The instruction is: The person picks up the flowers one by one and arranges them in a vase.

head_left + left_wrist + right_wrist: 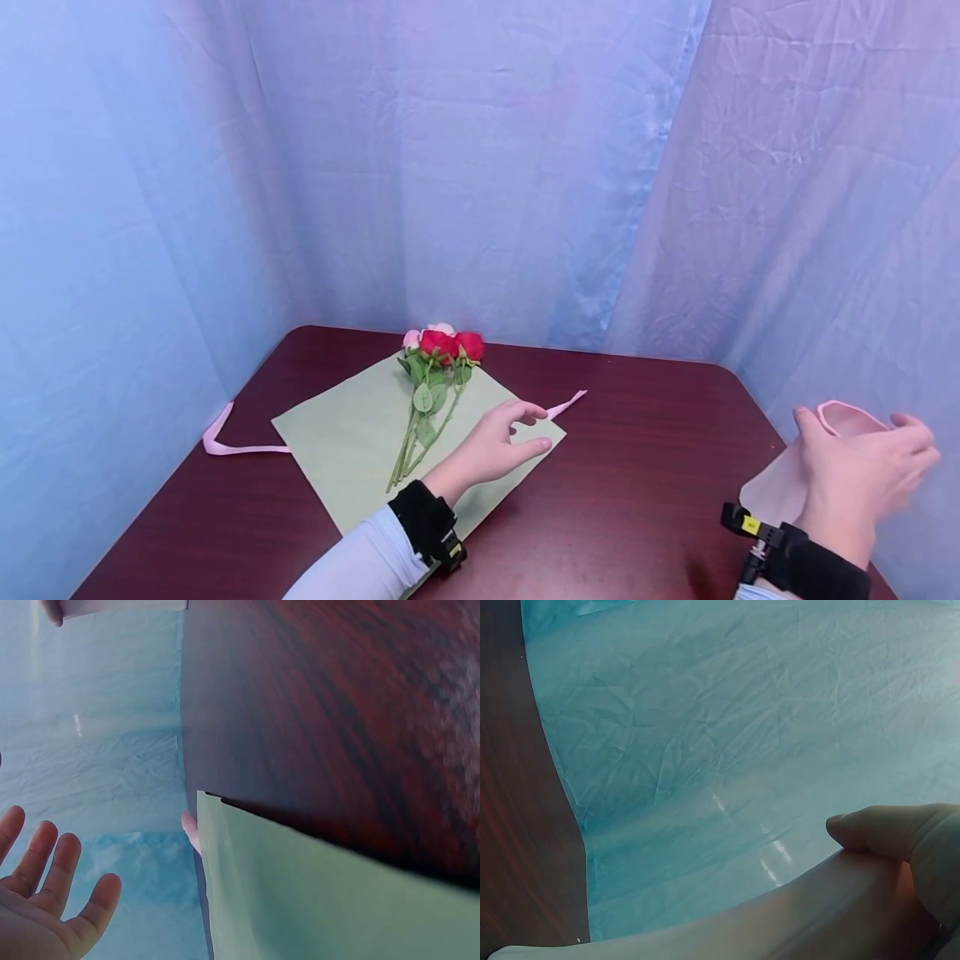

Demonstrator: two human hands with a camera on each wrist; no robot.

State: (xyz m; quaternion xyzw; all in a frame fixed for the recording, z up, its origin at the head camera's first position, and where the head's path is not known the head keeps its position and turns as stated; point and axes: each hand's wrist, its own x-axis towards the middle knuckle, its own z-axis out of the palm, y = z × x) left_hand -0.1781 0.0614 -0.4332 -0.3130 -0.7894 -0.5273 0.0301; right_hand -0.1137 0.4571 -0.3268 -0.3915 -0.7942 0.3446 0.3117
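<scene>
At the right end of the table, my right hand (862,467) grips a pale pink vase (776,487) near its open mouth. The vase is tilted; in the right wrist view the thumb (877,829) lies along the edge of its smooth wall (780,922). My left hand (495,437), fingers spread and holding nothing, is over the right corner of a light green sheet (330,433). Several artificial roses, with red heads (450,343), pink ones and green stems (412,433), lie across the sheet. The left wrist view shows the loose fingers (64,862) beside the sheet's edge.
A pink ribbon (247,450) runs under the sheet, one end out at the left, the other end (567,404) at the right. The dark red-brown table (637,467) has rounded far corners. Blue-lilac curtains (480,167) hang round its back and sides.
</scene>
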